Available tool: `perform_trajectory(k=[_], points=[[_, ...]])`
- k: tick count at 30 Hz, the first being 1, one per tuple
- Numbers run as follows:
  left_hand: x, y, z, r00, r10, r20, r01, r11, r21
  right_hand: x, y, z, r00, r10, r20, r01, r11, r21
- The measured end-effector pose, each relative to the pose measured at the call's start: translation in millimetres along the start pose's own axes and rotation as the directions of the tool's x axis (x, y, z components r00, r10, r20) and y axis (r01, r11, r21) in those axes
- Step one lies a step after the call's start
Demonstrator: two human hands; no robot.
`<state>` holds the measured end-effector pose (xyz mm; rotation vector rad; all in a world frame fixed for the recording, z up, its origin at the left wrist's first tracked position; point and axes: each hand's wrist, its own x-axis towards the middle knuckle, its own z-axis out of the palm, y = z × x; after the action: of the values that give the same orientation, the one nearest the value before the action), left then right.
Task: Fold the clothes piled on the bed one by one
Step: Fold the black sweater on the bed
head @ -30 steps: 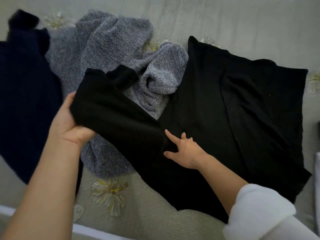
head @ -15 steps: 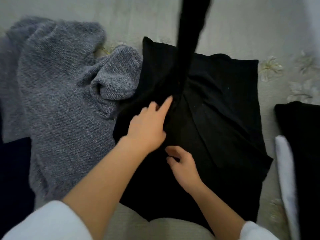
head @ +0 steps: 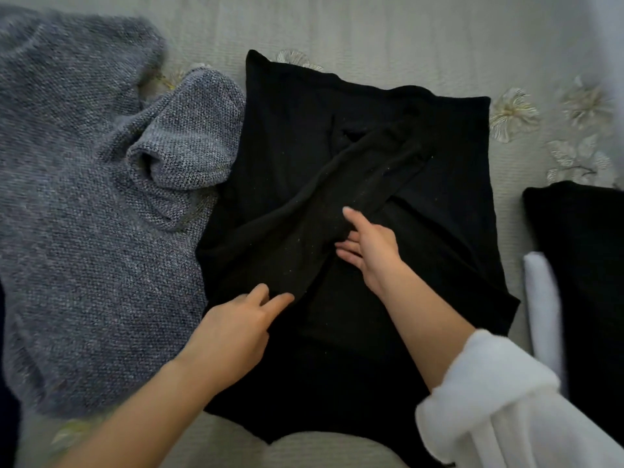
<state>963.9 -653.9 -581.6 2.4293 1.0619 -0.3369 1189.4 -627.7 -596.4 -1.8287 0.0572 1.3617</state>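
Sleeve [head: 320, 214] of black knit sweater [head: 445, 258] down from mid-air, now diagonal across body. Left hand [head: 233, 332], right hand [head: 371, 251] flat on it, fingers straight, gripping nothing. Sleeve fold likely complete.

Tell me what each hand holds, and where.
No clear grip. The left hand touches the black sweater sleeve near its cuff with straight fingers; the right hand lies against its middle, pinch uncertain.

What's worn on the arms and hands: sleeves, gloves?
Both bare: left hand and right hand show no gloves, rings or watch. A fluffy white sleeve covers the right arm, cuff bunched mid-forearm. The left forearm is uncovered as far as the frame shows.
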Motion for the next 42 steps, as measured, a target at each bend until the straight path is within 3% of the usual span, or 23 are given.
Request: perform_trajectory(k=[5,9,14,15,17,19,21,23,25,28,31,34,37,39,42], points=[[0,-14,0,0.999,-0.043,0.031,0.046,0.994,-0.098,27,-50,23,0.999,-0.041,-0.014,0.043,0.923,0.383],[8,-10,0,0.997,-0.065,0.040,0.071,0.986,-0.150,33,-96,7,0.980,-0.180,-0.086,0.197,0.937,0.288],[7,-3,2,0.998,-0.038,0.044,0.049,0.956,-0.290,41,-121,-33,0.943,-0.332,0.026,0.308,0.898,0.313],[5,-2,4,0.997,-0.027,0.075,0.047,0.961,-0.273,47,-117,-41,0.946,-0.323,0.013,0.307,0.912,0.273],[0,0,9,0.990,-0.001,0.143,0.033,0.974,-0.224,60,-102,-59,0.955,-0.245,-0.170,0.252,0.968,0.019],[-8,2,12,0.991,0.062,0.122,-0.038,0.981,-0.189,66,-75,-75,0.881,-0.239,-0.409,0.132,0.953,-0.273],[-18,2,14,0.987,0.108,-0.116,-0.123,0.984,-0.131,60,-44,-85,0.765,-0.496,-0.411,0.200,0.790,-0.580],[-21,0,18,0.941,0.054,-0.334,-0.077,0.995,-0.058,38,-8,-87,0.648,-0.757,-0.084,0.382,0.418,-0.824],[-19,-7,18,0.959,-0.052,-0.278,0.056,0.998,0.009,11,28,-86,0.612,-0.750,0.250,0.482,0.104,-0.870],[-19,-11,27,0.990,-0.136,-0.042,0.141,0.975,0.172,-22,76,-97,0.719,-0.491,0.492,0.477,-0.166,-0.863],[-26,-4,37,0.995,-0.098,0.014,0.092,0.966,0.242,-50,110,-124,0.760,-0.385,0.524,0.479,-0.214,-0.852],[-48,3,44,0.998,-0.002,0.062,-0.007,0.991,0.137,-84,128,-163,0.742,-0.427,0.517,0.493,-0.176,-0.852],[-80,1,57,0.974,0.122,0.190,-0.136,0.989,0.063,-112,143,-217,0.748,-0.373,0.549,0.525,-0.174,-0.833],[-95,0,64,0.950,0.171,0.263,-0.199,0.976,0.087,-124,152,-243,0.765,-0.302,0.569,0.506,-0.264,-0.821],[-95,10,64,0.955,0.176,0.237,-0.224,0.955,0.195,-124,163,-247,0.779,-0.292,0.555,0.451,-0.353,-0.819]])
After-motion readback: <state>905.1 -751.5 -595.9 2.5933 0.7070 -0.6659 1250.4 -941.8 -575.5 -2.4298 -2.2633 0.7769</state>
